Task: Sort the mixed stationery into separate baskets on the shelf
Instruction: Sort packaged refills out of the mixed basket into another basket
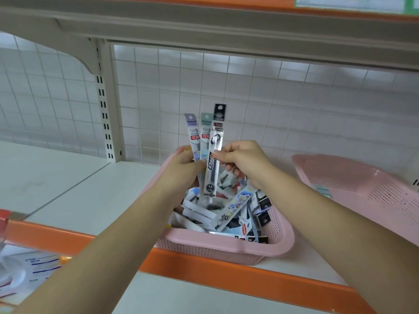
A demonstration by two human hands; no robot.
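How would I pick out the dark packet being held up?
On the shelf, over the full pink basket, the left hand and right hand hold three slim packets upright. The black-topped packet is rightmost and highest; its neighbours are a lilac-topped packet and mint-topped packet.

A white wire grid panel (249, 98) backs the bay with pale tiling showing through it, and a cream slotted upright (104, 105) stands at its left edge, carrying a curved bracket (74, 48) under the upper shelf (204, 21). An orange edge strip (226, 275) runs slanting across the foreground, and a second orange strip along the top bears a printed label (349, 3) at the far right. At lower left lie blurred printed packets (29, 270) with blue lettering, with a small red object (4, 219) just above them at the frame's edge.
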